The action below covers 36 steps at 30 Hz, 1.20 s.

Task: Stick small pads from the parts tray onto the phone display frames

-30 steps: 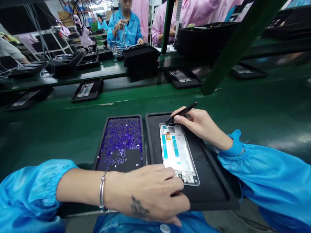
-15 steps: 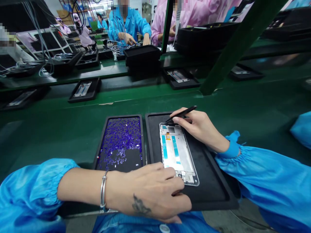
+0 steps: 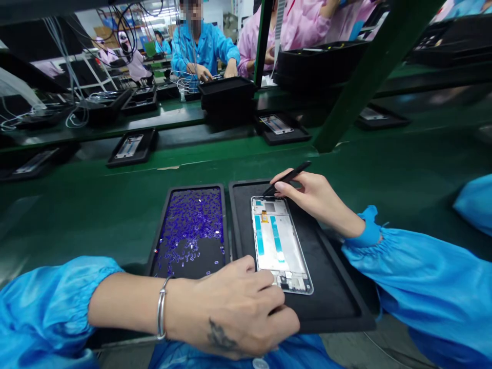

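Observation:
A white phone frame (image 3: 279, 243) with two light-blue strips lies in a black tray (image 3: 330, 287) in front of me. My left hand (image 3: 238, 307) rests on the tray's near edge, fingers curled, fingertips pressing the frame's near left corner. My right hand (image 3: 313, 197) pinches black tweezers (image 3: 286, 178), whose tip touches the frame's far end. To the left sits a second black tray (image 3: 165, 220) strewn with several small blue parts (image 3: 192, 220).
The green bench stretches to both sides. A green post (image 3: 361, 72) slants up at the right. Beyond lies a conveyor with black trays holding phone frames (image 3: 132, 146) (image 3: 279, 125). People in blue and pink coats (image 3: 203, 46) work at stacked black trays (image 3: 226, 95) across the line.
My hands have hardly moved; the tweezers' tip stays at the frame's far end. The trays on the far conveyor have drifted left. A blue sleeve has come in at the right edge.

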### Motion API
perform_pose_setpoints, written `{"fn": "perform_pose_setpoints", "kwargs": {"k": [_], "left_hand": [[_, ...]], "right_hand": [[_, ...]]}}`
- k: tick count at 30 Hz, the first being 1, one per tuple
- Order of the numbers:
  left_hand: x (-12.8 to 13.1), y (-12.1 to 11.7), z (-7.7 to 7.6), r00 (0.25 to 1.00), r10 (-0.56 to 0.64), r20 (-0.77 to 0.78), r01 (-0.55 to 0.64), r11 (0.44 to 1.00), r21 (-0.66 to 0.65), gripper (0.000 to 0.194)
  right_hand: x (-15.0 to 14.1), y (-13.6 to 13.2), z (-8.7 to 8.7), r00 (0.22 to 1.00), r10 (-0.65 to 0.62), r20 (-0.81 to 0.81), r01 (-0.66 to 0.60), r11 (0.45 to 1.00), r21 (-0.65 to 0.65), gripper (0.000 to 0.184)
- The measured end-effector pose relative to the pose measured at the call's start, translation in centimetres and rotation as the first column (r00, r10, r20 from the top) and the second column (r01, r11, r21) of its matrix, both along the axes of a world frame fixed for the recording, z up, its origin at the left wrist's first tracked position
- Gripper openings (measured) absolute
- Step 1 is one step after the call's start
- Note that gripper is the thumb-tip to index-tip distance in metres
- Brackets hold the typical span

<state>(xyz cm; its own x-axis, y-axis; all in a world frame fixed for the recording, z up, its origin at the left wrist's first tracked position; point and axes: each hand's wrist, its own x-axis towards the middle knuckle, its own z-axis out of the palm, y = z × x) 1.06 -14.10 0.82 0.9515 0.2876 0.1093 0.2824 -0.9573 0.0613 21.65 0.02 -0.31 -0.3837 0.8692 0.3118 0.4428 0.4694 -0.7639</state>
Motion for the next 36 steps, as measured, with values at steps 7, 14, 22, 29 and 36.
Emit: {"fn": "perform_pose_setpoints", "kwargs": {"k": [7, 14, 22, 29, 36], "left_hand": [[-0.2, 0.0, 0.0, 0.998, 0.057, 0.034, -0.059, 0.997, 0.053, 0.014], [-1.8, 4.6, 0.4, 0.986, 0.167, -0.016, -0.162, 0.972, 0.168, 0.005], [-6.1, 14.9, -0.1, 0.917, 0.396, -0.051, -0.376, 0.9, 0.219, 0.016], [-11.0, 24.2, -0.7, 0.8, 0.598, -0.049, -0.567, 0.781, 0.262, 0.026], [-13.4, 28.2, -0.9, 0.733, 0.665, -0.142, -0.615, 0.738, 0.278, 0.034]], "right_hand": [[0.5, 0.0, 1.7, 0.886, -0.171, -0.432, 0.135, 0.984, -0.113, 0.03], [1.8, 0.6, 2.8, 0.807, -0.217, -0.548, 0.166, 0.976, -0.143, 0.029], [2.2, 0.7, 3.1, 0.789, -0.267, -0.554, 0.205, 0.964, -0.173, 0.034], [2.7, 1.4, 2.5, 0.819, -0.269, -0.507, 0.215, 0.963, -0.163, 0.041], [2.3, 0.6, 2.9, 0.836, -0.252, -0.487, 0.202, 0.967, -0.154, 0.04]]}}
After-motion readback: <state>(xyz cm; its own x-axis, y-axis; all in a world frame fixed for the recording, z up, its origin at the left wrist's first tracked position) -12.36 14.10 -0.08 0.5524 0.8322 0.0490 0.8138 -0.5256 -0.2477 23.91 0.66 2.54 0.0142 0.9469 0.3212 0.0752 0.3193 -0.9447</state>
